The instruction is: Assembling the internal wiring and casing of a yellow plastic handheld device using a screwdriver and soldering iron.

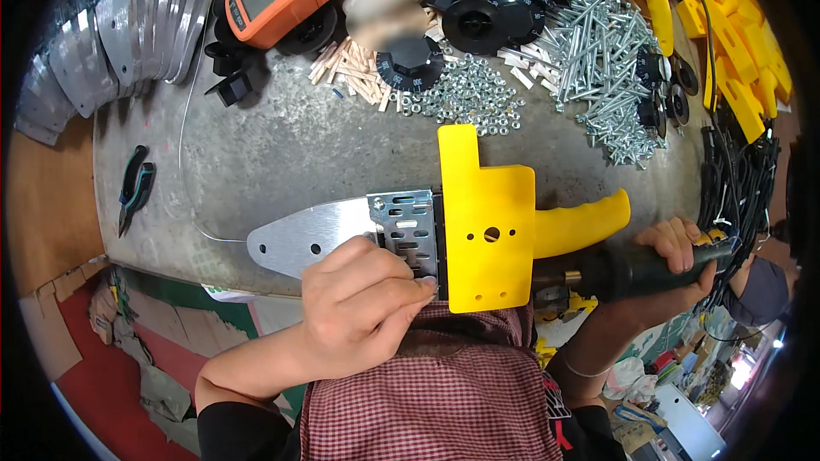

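Nuts (470,96) lie beyond yellow housing (491,198); pliers (143,184) left.

Single fisheye view from the person's head, facing down, surface (256,137) across the upper frame, left hand (363,307) and right hand (681,249) at close range

Yellow plastic tool body (491,192), flat face up w/ several holes, is at the bench's (256,154) near edge — grip (581,224) pointing R, narrow tab pointing away. Tapered grey metal plate (286,230) w/ 2 visible holes sticks out L, slotted silver bracket (401,210) btwn plate & body. Black power driver (622,271) is roughly horiz. below grip — tip twd body's lower R side.
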